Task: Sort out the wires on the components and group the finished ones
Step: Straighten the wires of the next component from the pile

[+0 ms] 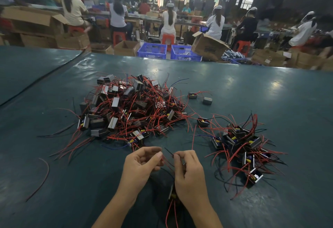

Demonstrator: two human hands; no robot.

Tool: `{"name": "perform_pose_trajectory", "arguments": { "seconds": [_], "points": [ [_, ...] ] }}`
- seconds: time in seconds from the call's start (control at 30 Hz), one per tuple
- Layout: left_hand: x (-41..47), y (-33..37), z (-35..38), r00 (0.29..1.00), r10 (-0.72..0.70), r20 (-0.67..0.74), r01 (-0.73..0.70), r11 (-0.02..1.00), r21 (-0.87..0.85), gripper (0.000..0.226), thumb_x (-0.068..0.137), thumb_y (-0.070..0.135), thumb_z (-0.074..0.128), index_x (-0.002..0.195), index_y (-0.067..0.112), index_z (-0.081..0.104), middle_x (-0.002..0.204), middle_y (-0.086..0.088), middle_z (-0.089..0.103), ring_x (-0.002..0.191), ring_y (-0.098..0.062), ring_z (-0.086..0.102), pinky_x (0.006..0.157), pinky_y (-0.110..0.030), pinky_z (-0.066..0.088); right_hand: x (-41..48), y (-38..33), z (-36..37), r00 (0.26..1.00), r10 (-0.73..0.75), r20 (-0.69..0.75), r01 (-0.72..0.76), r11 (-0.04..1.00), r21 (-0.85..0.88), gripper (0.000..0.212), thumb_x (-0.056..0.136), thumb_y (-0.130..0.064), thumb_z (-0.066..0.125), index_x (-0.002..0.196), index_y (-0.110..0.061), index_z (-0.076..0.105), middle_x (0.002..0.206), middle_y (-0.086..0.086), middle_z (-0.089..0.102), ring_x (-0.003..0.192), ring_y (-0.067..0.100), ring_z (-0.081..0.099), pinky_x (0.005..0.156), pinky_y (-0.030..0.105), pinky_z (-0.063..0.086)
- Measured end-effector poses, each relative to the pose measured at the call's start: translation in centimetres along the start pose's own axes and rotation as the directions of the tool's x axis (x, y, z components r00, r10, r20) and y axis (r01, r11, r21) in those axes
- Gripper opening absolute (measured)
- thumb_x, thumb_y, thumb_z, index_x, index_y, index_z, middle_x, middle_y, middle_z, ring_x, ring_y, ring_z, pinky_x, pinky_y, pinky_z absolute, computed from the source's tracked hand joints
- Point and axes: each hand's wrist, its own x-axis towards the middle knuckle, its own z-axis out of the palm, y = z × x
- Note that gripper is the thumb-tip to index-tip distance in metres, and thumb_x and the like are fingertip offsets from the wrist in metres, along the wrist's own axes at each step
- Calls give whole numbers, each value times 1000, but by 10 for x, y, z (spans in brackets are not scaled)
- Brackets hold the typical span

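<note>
Head view: left hand [142,162] and right hand [188,168] fingers pinch thin, limp wires [166,162] of a light component [173,193], probably best held near their tips.

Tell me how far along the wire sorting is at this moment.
Early, it seems. Done: the smaller pile on the right looks like the finished group. In hand: the left hand and right hand pinch the red wires of one component below them. Left: the much larger tangled pile in the middle.
</note>
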Motion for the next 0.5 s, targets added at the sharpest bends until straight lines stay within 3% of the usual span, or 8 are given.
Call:
{"name": "perform_pose_trajectory", "arguments": {
  "seconds": [0.13, 0.37, 0.5],
  "points": [
    [-2, 1, 2, 1000, 22, 15, -22, 1000, -4, 10, 85, 7, 71, 91, 13, 75, 80, -10, 75, 74, -20, 73, 60, -19, 56, -1, 1, 0, 998, 48, 37, -50, 997, 55, 11, 98, -29, 52, 88, -30, 57, 77, -20, 59, 62, 7, 55, 55, 11, 35],
    [-4, 4, 0, 987, 156, -30, -154, 987, 54, 15, 72, 28, 77, 86, 22, 77, 80, -7, 75, 73, -19, 74, 63, -20, 56, 2, -5, 0, 995, 65, -81, -50, 983, 176, 18, 94, -17, 63, 92, -35, 61, 83, -9, 62, 73, 11, 59, 62, 14, 45],
    [-4, 1, 1, 986, 167, -15, -166, 984, 57, 10, 78, 20, 75, 88, 21, 76, 84, -6, 76, 78, -19, 74, 66, -20, 57, 2, -2, 1, 985, 173, -29, -156, 939, 307, 17, 92, -18, 66, 100, -33, 63, 82, -9, 62, 65, 8, 59, 61, 18, 46]
  ]
}}
